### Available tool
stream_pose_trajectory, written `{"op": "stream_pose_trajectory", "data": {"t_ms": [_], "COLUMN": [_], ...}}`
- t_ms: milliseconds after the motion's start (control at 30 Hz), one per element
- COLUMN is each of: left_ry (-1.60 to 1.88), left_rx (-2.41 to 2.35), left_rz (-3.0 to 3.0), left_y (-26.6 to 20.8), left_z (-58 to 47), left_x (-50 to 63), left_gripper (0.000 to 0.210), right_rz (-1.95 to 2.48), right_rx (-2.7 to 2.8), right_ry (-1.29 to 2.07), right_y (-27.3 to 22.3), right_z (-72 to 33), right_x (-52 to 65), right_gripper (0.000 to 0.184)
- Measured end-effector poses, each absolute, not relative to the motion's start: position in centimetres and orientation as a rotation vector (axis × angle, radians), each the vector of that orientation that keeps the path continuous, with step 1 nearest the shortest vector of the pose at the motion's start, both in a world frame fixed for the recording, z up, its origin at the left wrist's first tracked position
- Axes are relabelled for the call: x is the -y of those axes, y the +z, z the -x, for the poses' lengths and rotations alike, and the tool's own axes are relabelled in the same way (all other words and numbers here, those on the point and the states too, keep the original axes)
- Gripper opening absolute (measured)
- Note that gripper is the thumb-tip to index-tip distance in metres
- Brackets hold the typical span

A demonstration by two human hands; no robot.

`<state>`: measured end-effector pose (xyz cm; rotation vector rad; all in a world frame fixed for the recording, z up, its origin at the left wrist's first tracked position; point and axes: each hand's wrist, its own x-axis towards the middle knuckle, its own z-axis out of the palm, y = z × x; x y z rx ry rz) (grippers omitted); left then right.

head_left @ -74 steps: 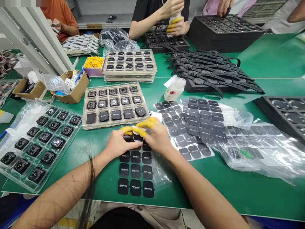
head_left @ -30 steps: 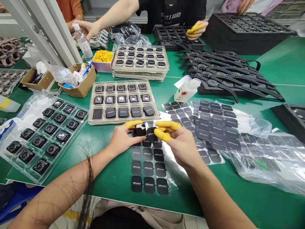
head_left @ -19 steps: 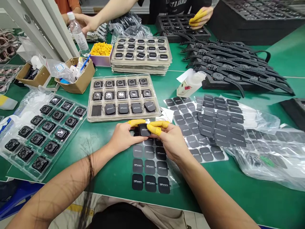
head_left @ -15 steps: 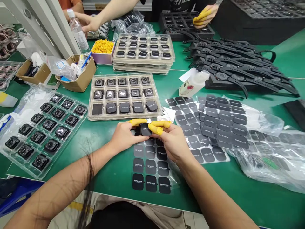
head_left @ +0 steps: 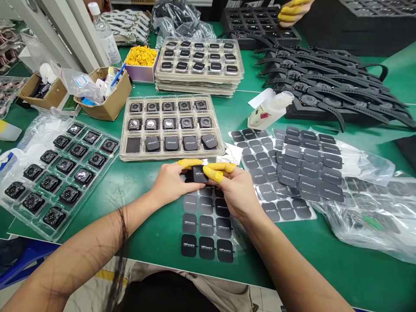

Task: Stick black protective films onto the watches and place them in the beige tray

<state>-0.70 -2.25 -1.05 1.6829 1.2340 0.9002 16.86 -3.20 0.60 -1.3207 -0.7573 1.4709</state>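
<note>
Between my two hands, above the green table, is a square black watch case (head_left: 199,174) with a "HiFuture" film on its face. My left hand (head_left: 172,180) is closed on its left side, a yellow finger cot over the fingertip. From the right, my right hand (head_left: 235,184) pinches it, yellow-covered finger and thumb pressed on the film. Below them lies a clear sheet of black printed films (head_left: 206,226), its top partly covered by my hands. Just beyond my hands, a beige tray (head_left: 172,156) holds several watch cases; those in its front row show printed films on top.
At left lies a clear tray (head_left: 42,233) of watch cases. More film sheets (head_left: 286,173) and plastic wrapping are at right, near a white bottle (head_left: 269,113). Stacked trays (head_left: 198,86), finger cots (head_left: 141,57), cardboard boxes (head_left: 110,102) and strapped watches (head_left: 325,82) stand behind. A co-worker's hand (head_left: 294,12) shows at the top.
The view has shifted slightly. The co-worker's arm that reached towards the clear bottle at the back left is gone from view. My hands keep the watch case, with barely any finger movement.
</note>
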Motion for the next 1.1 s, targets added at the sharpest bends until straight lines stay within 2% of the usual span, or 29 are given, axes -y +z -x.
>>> {"op": "stream_pose_trajectory", "data": {"t_ms": [1100], "left_ry": [0.883], "left_rx": [-1.260], "left_rz": [-1.739], "left_y": [-0.67], "left_z": [0.74], "left_x": [2.28], "left_gripper": [0.052], "right_rz": [1.359], "right_rx": [0.817], "right_ry": [1.429], "right_y": [0.53], "right_z": [-16.82], "right_x": [3.35], "right_gripper": [0.041]}}
